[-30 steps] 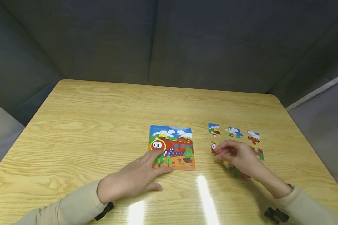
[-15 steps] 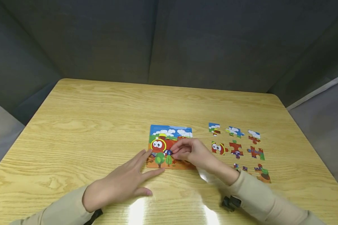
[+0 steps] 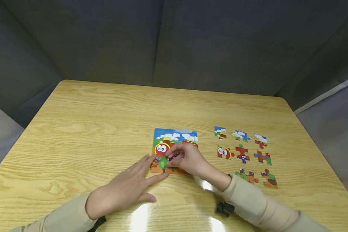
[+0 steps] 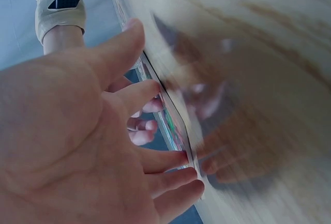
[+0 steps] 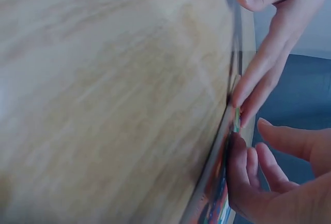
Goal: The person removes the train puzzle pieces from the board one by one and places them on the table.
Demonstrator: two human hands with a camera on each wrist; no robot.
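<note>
My left hand (image 3: 126,188) lies spread beside a square jigsaw board (image 3: 175,135) printed with a red train, fingertips on its lower left edge. In the left wrist view, several fingertips (image 4: 194,173) of this hand meet the board's edge. My right hand (image 3: 191,161) bends over the board, thumb and index finger around the printed wheels and green tree. In the right wrist view, the right thumb tip (image 5: 236,140) is down at the board with the index fingertip (image 5: 262,124) a little above. I cannot tell whether these fingers hold a puzzle piece; they cover part of the picture.
Loose puzzle pieces lie in rows right of the board, among them an eyes piece (image 3: 224,152), a cloud piece (image 3: 241,135) and a tree piece (image 3: 270,179). The right sleeve (image 3: 252,203) passes just below them. Dark curtains (image 3: 174,42) stand behind the wooden table (image 3: 89,122).
My right hand has moved left from the loose pieces onto the board, then a little farther left across it. My left hand slid slightly left and down to the board's edge.
</note>
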